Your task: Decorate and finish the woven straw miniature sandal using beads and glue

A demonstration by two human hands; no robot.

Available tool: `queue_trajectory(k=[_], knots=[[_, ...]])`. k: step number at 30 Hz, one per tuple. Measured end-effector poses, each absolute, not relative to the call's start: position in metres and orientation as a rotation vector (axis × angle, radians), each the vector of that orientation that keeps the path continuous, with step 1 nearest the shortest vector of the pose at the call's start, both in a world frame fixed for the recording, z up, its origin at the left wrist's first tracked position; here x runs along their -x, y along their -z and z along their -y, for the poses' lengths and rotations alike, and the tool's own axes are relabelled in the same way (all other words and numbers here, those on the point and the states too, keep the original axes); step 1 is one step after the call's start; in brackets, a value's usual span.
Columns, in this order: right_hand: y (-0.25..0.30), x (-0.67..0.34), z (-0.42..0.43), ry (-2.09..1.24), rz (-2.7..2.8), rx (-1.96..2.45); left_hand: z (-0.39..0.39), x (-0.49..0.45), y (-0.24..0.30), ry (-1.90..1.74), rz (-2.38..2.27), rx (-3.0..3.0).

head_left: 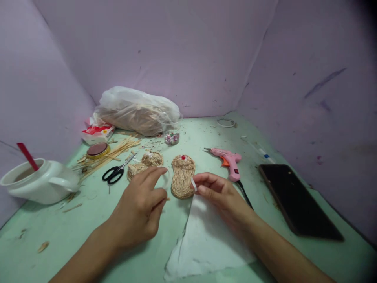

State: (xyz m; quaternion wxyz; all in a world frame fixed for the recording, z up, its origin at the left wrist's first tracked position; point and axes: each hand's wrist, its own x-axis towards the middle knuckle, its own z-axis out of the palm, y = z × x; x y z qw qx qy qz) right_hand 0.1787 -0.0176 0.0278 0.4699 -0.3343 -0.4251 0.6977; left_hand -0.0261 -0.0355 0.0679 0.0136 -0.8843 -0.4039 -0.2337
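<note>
My right hand (220, 192) pinches a short narrow white strip (193, 184) between thumb and fingertips, at the right edge of a small coiled straw slipper (182, 182). A red bead (183, 157) sits on the slipper's front band. My left hand (144, 204) is closed left of the slipper, its thumb and fingers curled together. A faint pale curved strip (167, 179) shows by its fingertips; whether they grip it is unclear. Behind that hand lies another straw piece (151, 159) with white bits on top, partly hidden. White paper (209, 239) lies under my right hand.
Black-handled scissors (114, 173), straw strips (118, 148) and a white pot (44, 181) stand left. At the back are a plastic bag (135, 112) and a bead jar (172, 135). A pink glue gun (228, 159) and a phone (297, 200) lie right.
</note>
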Motion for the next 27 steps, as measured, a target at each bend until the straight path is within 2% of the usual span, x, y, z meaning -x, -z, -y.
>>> queue_trajectory(k=[3, 6, 10, 13, 19, 27], knots=[[-0.026, -0.174, 0.020, -1.647, 1.121, 0.891, 0.040, 0.021, -0.069, 1.110, 1.359, 2.916], [-0.025, -0.169, 0.023, -1.603, 1.142, 0.905, 0.045, 0.011, -0.067, 1.509, 1.690, 2.939], [-0.026, -0.166, 0.026, -1.603, 1.136, 0.877, 0.046, 0.002, -0.061, 1.771, 2.417, 2.726], [-0.030, -0.165, 0.031, -1.545, 1.200, 0.864, 0.044, 0.000, -0.059, 1.887, 2.714, 2.532], [-0.033, -0.159, 0.039, -1.309, 1.397, 0.940, 0.045, -0.003, -0.060, 1.973, 2.770, 2.471], [-0.028, -0.156, 0.036, -1.316, 1.315, 0.897, 0.046, -0.002, -0.054, 2.561, 2.834, 2.223]])
